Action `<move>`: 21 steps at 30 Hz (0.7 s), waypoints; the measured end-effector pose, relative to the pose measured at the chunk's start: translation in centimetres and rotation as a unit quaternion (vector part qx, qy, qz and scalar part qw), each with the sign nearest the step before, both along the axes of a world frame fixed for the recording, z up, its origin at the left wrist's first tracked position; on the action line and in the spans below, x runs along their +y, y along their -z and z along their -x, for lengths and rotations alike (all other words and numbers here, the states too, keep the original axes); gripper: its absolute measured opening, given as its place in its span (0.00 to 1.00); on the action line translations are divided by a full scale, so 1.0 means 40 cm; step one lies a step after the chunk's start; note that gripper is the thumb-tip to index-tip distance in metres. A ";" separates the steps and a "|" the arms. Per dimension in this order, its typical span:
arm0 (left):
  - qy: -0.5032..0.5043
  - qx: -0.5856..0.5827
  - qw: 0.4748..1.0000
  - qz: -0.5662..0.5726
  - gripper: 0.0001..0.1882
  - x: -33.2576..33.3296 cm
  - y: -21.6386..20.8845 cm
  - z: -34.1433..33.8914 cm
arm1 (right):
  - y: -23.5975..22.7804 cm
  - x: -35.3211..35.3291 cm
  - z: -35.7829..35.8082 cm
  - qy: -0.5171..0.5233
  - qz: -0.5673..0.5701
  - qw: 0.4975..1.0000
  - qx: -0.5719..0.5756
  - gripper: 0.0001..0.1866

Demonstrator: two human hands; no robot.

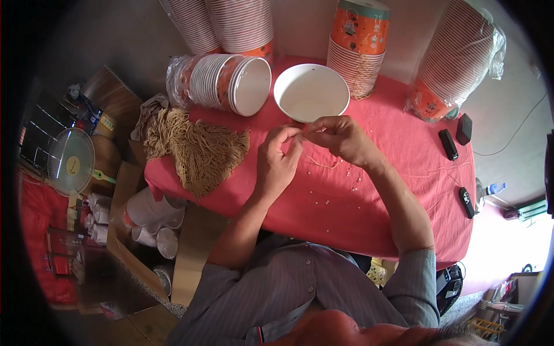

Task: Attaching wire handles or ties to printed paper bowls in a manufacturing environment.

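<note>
Over the red-covered table, my left hand (278, 160) and my right hand (345, 140) meet at the fingertips, each closed in a pinch. What sits between the fingers is too small to make out. Just below them a thin pale cord (324, 165) curves; I cannot tell whether its end runs up into the fingers. Small white beads (328, 202) are scattered around and in front of the hands. A white bowl (311, 92) stands right behind my fingertips. To the left, a big bundle of tan cords (199, 153) drapes over the table edge.
A wrapped stack of paper tubs (213, 81) lies at the back left. More stacked orange-and-white tubs (356, 63) and a wrapped stack (453, 63) stand behind. Small black devices (448, 144) lie at the right edge. Left of the table, a cardboard box (128, 230) holds tubs.
</note>
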State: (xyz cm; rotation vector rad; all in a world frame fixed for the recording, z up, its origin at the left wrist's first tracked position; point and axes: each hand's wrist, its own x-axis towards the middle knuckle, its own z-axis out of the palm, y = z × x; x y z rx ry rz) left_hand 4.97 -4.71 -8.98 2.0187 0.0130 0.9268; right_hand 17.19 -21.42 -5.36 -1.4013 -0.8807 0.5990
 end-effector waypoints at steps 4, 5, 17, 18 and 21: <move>0.023 0.043 0.997 0.060 0.07 0.001 0.006 0.003 | -0.042 -0.012 0.014 0.022 0.053 0.998 0.031 0.05; 0.043 0.074 0.989 0.123 0.08 0.003 -0.002 0.008 | -0.052 -0.013 0.018 0.022 0.052 0.998 0.031 0.05; 0.117 0.138 0.948 0.263 0.09 0.017 -0.106 0.100 | -0.107 -0.039 0.043 0.215 -0.045 0.924 -0.314 0.10; 0.112 0.150 0.957 0.223 0.09 0.019 -0.123 0.099 | -0.112 -0.039 0.050 0.216 -0.046 0.923 -0.314 0.10; 0.114 0.144 0.971 0.152 0.10 0.026 -0.174 0.084 | -0.130 -0.035 0.073 0.209 -0.050 0.913 -0.346 0.11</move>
